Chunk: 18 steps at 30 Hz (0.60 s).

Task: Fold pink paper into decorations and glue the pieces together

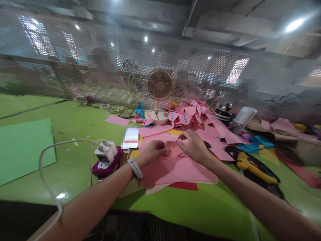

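Observation:
My left hand (153, 151) and my right hand (194, 145) meet over a stack of pink paper sheets (175, 169) on the green table (200, 211). Both pinch a small pink paper piece (172, 146) between their fingertips, the left from the left side, the right from above. A white watch sits on my left wrist. Behind the hands lies a heap of folded pink paper shapes with blue dots (190, 113).
A small desk fan (159, 90) stands behind the stack. A white charger on a purple power strip (106, 157) with a white cable lies at left, a yellow glue gun (253, 167) at right, a green sheet (22, 150) far left. People sit beyond the mesh screen.

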Each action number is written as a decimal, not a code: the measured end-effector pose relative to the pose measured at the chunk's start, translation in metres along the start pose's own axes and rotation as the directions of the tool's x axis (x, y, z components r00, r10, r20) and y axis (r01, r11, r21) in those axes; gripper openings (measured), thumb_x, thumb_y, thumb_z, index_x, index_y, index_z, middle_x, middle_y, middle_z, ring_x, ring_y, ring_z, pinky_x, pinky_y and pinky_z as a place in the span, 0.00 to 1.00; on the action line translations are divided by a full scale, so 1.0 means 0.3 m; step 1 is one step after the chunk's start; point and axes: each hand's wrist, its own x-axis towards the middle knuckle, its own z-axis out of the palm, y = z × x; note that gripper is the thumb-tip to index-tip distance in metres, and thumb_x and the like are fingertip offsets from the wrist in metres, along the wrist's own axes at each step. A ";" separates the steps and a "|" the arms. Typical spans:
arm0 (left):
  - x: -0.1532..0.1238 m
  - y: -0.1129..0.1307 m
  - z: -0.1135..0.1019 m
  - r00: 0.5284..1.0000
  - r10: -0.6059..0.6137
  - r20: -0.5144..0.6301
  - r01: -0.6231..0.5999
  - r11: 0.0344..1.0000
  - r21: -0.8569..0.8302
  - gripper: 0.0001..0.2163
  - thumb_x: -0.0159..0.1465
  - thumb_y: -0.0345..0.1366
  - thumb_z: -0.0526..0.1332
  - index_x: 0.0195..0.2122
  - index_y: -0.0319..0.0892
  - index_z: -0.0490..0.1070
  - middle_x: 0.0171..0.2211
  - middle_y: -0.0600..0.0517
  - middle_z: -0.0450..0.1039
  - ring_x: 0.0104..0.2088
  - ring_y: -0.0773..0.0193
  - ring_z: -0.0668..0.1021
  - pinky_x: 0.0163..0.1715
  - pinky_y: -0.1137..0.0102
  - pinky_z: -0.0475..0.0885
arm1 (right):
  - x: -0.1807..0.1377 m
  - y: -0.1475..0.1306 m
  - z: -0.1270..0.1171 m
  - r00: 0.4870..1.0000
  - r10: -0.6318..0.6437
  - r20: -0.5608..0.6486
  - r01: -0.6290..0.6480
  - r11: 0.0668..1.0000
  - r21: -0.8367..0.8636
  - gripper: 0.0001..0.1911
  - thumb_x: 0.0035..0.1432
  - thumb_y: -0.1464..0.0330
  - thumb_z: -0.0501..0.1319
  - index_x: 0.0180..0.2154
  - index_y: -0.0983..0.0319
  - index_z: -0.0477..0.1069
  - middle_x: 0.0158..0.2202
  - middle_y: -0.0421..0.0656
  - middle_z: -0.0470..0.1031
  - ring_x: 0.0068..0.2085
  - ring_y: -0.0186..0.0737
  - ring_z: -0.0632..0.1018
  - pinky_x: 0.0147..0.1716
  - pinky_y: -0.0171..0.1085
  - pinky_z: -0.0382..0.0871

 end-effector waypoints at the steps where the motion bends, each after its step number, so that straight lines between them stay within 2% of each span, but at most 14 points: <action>1: 0.000 0.000 -0.001 1.000 -0.001 0.001 0.001 1.000 0.004 0.14 0.52 0.44 0.63 0.23 0.38 0.66 0.21 0.54 0.68 0.22 0.69 0.71 0.23 0.73 0.65 | 0.005 0.013 0.004 0.999 -0.042 -0.011 0.042 0.999 0.022 0.10 0.55 0.66 0.57 0.38 0.61 0.70 0.40 0.46 0.73 0.42 0.42 0.71 0.41 0.38 0.60; 4: 0.004 -0.009 -0.003 0.999 0.008 0.033 -0.008 1.000 -0.026 0.12 0.54 0.42 0.62 0.25 0.37 0.69 0.24 0.51 0.72 0.25 0.67 0.73 0.27 0.72 0.67 | 0.019 0.043 0.014 0.987 -0.107 0.118 0.093 0.989 0.114 0.11 0.58 0.64 0.55 0.39 0.61 0.71 0.39 0.45 0.75 0.42 0.41 0.72 0.41 0.38 0.61; 7: 0.009 -0.018 -0.003 0.998 0.022 0.064 -0.016 0.996 -0.083 0.10 0.54 0.40 0.62 0.26 0.37 0.70 0.25 0.50 0.73 0.27 0.67 0.73 0.30 0.71 0.68 | 0.026 0.052 0.017 0.965 -0.077 0.249 0.030 0.982 0.186 0.13 0.60 0.63 0.52 0.33 0.61 0.73 0.32 0.42 0.75 0.35 0.38 0.73 0.35 0.35 0.62; 12: 0.005 -0.001 -0.013 0.998 -0.007 0.066 0.013 0.996 -0.089 0.11 0.54 0.41 0.62 0.25 0.38 0.69 0.23 0.53 0.70 0.23 0.70 0.70 0.25 0.74 0.64 | 0.030 0.041 0.011 0.967 -0.038 0.253 -0.029 0.966 0.258 0.13 0.59 0.63 0.54 0.31 0.63 0.72 0.29 0.42 0.74 0.33 0.36 0.72 0.33 0.34 0.61; 18: -0.009 0.034 -0.018 0.999 -0.052 -0.016 0.051 0.998 -0.049 0.16 0.51 0.47 0.64 0.27 0.36 0.70 0.22 0.54 0.67 0.21 0.72 0.65 0.20 0.75 0.58 | 0.030 0.037 0.031 0.968 -0.040 0.246 -0.046 0.941 0.336 0.11 0.57 0.64 0.55 0.32 0.63 0.73 0.31 0.42 0.76 0.33 0.36 0.73 0.35 0.34 0.62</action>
